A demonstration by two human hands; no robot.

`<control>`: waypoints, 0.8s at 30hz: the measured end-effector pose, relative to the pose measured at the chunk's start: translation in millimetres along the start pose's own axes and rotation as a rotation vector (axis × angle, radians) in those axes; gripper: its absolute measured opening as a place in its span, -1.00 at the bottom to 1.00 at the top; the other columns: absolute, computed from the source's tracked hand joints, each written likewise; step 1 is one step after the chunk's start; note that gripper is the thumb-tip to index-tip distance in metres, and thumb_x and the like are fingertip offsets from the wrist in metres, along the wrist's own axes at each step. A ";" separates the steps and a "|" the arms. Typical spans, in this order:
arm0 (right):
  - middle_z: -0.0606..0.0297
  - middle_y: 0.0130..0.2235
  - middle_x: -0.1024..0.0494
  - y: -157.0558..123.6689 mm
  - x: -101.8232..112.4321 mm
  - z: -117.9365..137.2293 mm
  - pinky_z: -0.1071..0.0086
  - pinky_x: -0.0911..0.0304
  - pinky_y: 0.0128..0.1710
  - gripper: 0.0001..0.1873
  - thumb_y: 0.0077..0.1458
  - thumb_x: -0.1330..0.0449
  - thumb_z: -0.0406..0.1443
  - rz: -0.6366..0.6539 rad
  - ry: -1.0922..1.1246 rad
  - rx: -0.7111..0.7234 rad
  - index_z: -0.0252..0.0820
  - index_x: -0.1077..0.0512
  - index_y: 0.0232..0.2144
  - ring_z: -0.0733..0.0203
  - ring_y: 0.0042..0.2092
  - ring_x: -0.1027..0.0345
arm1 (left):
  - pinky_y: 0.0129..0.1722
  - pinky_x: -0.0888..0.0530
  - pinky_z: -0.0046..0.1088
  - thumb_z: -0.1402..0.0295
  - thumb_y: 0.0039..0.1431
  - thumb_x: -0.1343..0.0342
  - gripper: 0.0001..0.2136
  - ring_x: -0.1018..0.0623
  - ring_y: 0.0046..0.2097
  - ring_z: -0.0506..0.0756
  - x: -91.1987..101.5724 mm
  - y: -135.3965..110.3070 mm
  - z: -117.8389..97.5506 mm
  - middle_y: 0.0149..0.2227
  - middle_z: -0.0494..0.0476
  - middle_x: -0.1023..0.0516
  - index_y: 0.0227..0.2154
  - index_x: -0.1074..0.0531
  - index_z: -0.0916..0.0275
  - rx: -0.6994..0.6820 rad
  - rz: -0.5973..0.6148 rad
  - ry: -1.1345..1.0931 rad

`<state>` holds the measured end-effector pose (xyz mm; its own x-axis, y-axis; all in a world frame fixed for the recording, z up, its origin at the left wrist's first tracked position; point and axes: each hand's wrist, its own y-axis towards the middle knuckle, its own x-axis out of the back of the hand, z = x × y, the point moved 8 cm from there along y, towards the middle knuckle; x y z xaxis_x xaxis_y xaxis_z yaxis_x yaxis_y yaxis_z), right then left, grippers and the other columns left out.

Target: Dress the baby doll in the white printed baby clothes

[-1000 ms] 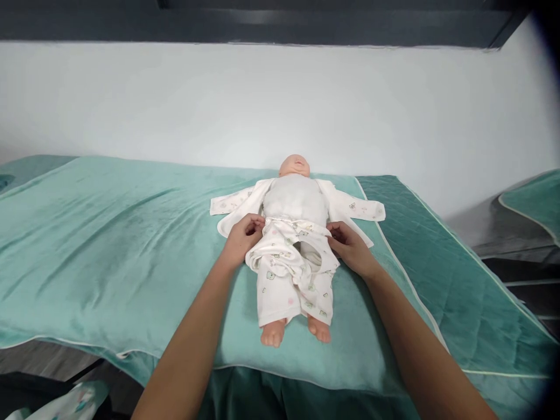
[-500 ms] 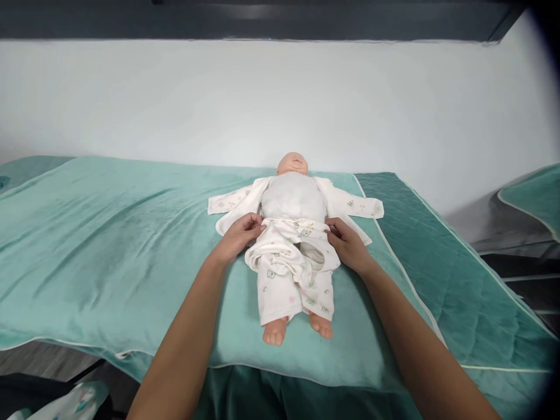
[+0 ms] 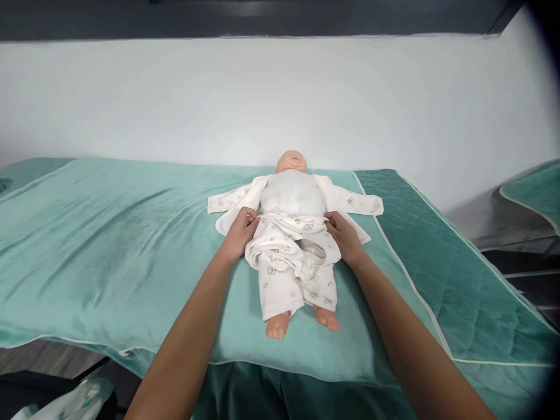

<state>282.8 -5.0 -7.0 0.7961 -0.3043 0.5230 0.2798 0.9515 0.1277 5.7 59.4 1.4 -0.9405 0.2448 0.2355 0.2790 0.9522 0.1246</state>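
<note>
A baby doll [image 3: 292, 195] lies on its back, head away from me and bare feet towards me. White patterned baby pants [image 3: 284, 239] cover its hips and legs, bunched up around the thighs with an opening in the crotch. At the left end of the waistband, my left hand [image 3: 242, 229] pinches the cloth between thumb and fingers. My right hand [image 3: 343, 233] grips the waistband's right end, its fingertips partly hidden by the cloth. Under the doll a white baby jacket [image 3: 356, 204] is spread open, with both sleeves stretched out sideways.
A light green blanket [image 3: 131, 245] covers the bed, with a darker quilted cover [image 3: 429, 251] showing on the right. Behind stands a white wall [image 3: 262, 99] below a dark beam [image 3: 245, 20]. Patterned cloth [image 3: 79, 402] lies at the lower left.
Both hands have moved slightly up towards the doll's belly, and the waistband has risen a little with them. The doll's feet have shifted slightly to the right.
</note>
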 end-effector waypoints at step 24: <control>0.33 -0.23 -0.58 -9.7 -15.8 7.3 0.32 -0.33 -0.22 -0.63 -0.11 -0.38 -0.19 0.272 0.504 0.060 -0.06 -0.36 -0.25 0.17 -0.22 -0.42 | -0.37 -0.34 -0.46 0.46 -0.12 -0.18 -0.70 -0.46 -0.30 0.06 -22.3 6.8 -9.1 -0.32 0.02 -0.49 -0.22 -0.44 0.25 0.150 0.361 0.088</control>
<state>263.6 -9.1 -10.3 0.9967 -0.0183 0.0793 0.0103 0.9949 0.1000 30.3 58.8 5.8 -0.7651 0.5581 0.3212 0.5511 0.8255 -0.1217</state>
